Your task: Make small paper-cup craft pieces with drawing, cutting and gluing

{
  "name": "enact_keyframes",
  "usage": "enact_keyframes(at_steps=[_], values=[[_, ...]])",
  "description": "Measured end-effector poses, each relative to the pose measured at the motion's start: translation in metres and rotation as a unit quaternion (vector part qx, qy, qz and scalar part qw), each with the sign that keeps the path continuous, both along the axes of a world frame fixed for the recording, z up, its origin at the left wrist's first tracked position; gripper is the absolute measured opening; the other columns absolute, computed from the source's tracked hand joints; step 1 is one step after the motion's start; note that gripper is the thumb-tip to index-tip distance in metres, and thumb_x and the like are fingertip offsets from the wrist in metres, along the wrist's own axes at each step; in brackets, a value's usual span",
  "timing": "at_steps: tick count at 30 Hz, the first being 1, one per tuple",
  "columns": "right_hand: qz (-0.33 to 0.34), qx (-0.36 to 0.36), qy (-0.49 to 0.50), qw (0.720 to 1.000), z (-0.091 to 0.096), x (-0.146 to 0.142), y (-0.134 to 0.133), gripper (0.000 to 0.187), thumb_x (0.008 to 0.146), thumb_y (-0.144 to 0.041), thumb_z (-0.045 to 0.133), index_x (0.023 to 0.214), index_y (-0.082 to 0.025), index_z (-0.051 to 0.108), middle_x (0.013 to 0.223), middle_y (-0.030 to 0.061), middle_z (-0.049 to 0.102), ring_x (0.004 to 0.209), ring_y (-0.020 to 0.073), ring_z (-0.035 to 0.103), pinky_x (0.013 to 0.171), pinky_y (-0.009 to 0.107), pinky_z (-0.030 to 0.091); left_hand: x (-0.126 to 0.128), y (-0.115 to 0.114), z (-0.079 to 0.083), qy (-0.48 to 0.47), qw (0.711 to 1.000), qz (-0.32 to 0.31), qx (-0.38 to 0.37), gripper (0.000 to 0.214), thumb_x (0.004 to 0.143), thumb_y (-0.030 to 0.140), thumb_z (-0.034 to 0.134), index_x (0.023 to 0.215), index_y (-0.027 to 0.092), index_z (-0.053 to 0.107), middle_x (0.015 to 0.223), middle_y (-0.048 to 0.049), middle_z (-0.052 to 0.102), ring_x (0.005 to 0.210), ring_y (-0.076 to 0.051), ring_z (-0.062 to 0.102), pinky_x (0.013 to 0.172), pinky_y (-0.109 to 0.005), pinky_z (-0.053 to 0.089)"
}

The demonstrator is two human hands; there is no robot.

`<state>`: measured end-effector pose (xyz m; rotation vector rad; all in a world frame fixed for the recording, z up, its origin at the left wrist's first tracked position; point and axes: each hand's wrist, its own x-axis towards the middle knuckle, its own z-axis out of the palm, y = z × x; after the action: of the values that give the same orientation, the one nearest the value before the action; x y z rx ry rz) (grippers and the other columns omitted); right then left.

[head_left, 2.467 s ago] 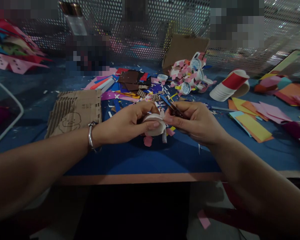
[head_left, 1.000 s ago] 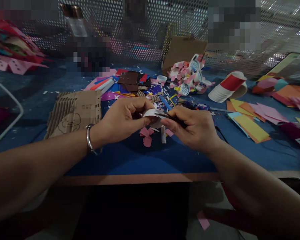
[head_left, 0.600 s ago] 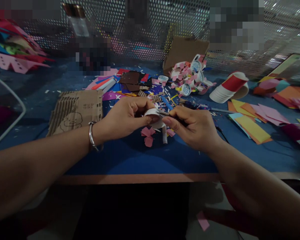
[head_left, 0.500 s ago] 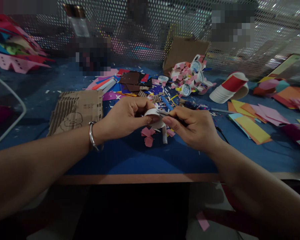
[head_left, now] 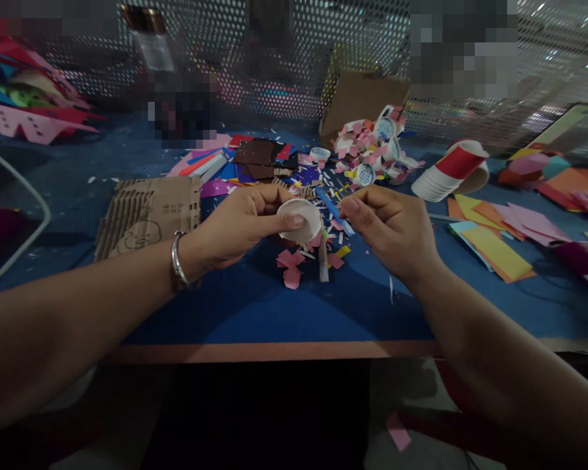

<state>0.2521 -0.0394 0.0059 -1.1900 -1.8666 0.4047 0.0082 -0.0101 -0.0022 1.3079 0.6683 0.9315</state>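
Observation:
My left hand [head_left: 240, 225], with a metal bangle on its wrist, is closed on a small white paper cup [head_left: 301, 219] and holds it just above the blue table [head_left: 255, 307], its round face turned towards me. My right hand [head_left: 394, 228] hovers a short way to the right of the cup, apart from it. Its fingers are curled shut and pinched together, and I cannot make out what is in them. Pink paper scraps [head_left: 288, 264] and a small white strip [head_left: 323, 264] lie on the table right under the cup.
A corrugated cardboard piece [head_left: 147, 212] lies to the left. Behind are mixed paper offcuts [head_left: 259, 160], a heap of small cups with pink bits [head_left: 370, 147] and stacked red-and-white cups [head_left: 448, 171]. Coloured sheets [head_left: 494, 241] lie right. A mesh wall [head_left: 294, 52] closes the back.
My right hand has pulled away from the cup to the right and slightly up. My left hand has turned the cup so its round face shows. More scraps lie below.

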Motion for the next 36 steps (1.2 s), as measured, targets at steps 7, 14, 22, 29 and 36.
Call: enact_keyframes(at_steps=[7, 14, 22, 29, 36], values=[[0.025, -0.042, 0.005, 0.999, 0.001, -0.003, 0.001, 0.069, 0.095, -0.088, 0.065, 0.072, -0.023, 0.058, 0.061, -0.0041, 0.043, 0.056, 0.0114, 0.034, 0.054, 0.033, 0.025, 0.002, -0.002, 0.005, -0.010, 0.998, 0.014, -0.068, 0.023, 0.078, 0.018, 0.093, 0.094, 0.013, 0.078, 0.092, -0.0045, 0.079, 0.081, -0.014, 0.073, 0.069, -0.022, 0.060], [0.030, -0.044, -0.001, 0.999, 0.000, -0.005, 0.001, 0.069, 0.095, -0.089, 0.064, 0.075, -0.022, 0.063, 0.063, -0.0031, 0.046, 0.059, 0.0121, 0.037, 0.056, 0.034, 0.025, 0.002, 0.000, 0.006, -0.003, 0.997, -0.007, -0.075, 0.019, 0.082, 0.027, 0.091, 0.089, 0.013, 0.080, 0.087, -0.0056, 0.077, 0.078, -0.014, 0.071, 0.065, -0.021, 0.060], [0.054, -0.087, 0.052, 0.993, -0.001, -0.005, 0.001, 0.063, 0.095, -0.082, 0.071, 0.076, -0.022, 0.064, 0.064, -0.0036, 0.047, 0.059, 0.0120, 0.037, 0.056, 0.033, 0.026, 0.002, -0.001, -0.001, 0.047, 0.992, 0.047, 0.105, 0.027, 0.082, 0.028, 0.092, 0.098, 0.019, 0.073, 0.094, -0.0033, 0.078, 0.085, -0.017, 0.074, 0.076, -0.028, 0.062], [0.076, -0.106, 0.082, 0.988, -0.001, -0.008, -0.002, 0.060, 0.095, -0.080, 0.073, 0.079, -0.022, 0.066, 0.064, -0.0044, 0.046, 0.057, 0.0110, 0.036, 0.054, 0.033, 0.026, 0.002, -0.003, -0.001, 0.072, 0.957, 0.090, 0.265, 0.026, 0.086, 0.026, 0.085, 0.094, 0.022, 0.060, 0.090, 0.0003, 0.066, 0.074, -0.012, 0.065, 0.066, -0.025, 0.056], [0.070, -0.029, 0.069, 0.995, 0.001, -0.011, -0.005, 0.062, 0.087, -0.081, 0.081, 0.079, -0.022, 0.064, 0.072, -0.0025, 0.053, 0.062, 0.0116, 0.042, 0.056, 0.032, 0.031, 0.004, 0.005, -0.011, 0.048, 0.938, 0.063, 0.336, 0.029, 0.086, 0.021, 0.081, 0.097, 0.024, 0.054, 0.088, 0.0024, 0.061, 0.075, -0.012, 0.064, 0.068, -0.026, 0.056]])
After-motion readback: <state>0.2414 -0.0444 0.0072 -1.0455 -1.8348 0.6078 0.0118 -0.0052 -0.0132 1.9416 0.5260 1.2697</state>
